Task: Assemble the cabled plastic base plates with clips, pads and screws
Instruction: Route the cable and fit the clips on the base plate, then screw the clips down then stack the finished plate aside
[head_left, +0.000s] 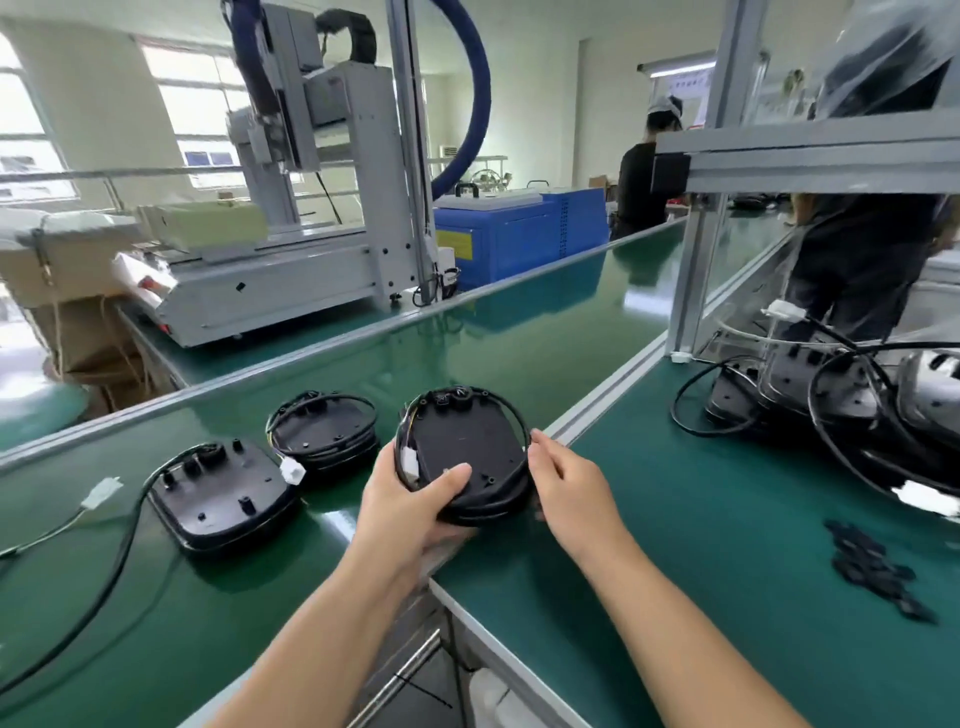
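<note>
I see a matt black plastic base plate (470, 457) wrapped in smooth black rubbery cable (511, 415), with a glossy white plastic connector (411, 464). The conveyor belt (519, 332) is glossy green and mirrors what lies beyond it. Its rail (613, 384) looks like brushed aluminium. Far left, a cardboard box (78, 322) looks dull and papery.

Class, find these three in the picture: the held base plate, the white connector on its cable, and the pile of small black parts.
held base plate (475, 441): head view, flat top face.
white connector (412, 464): head view, its body.
pile of small black parts (872, 569): head view, middle.
</note>
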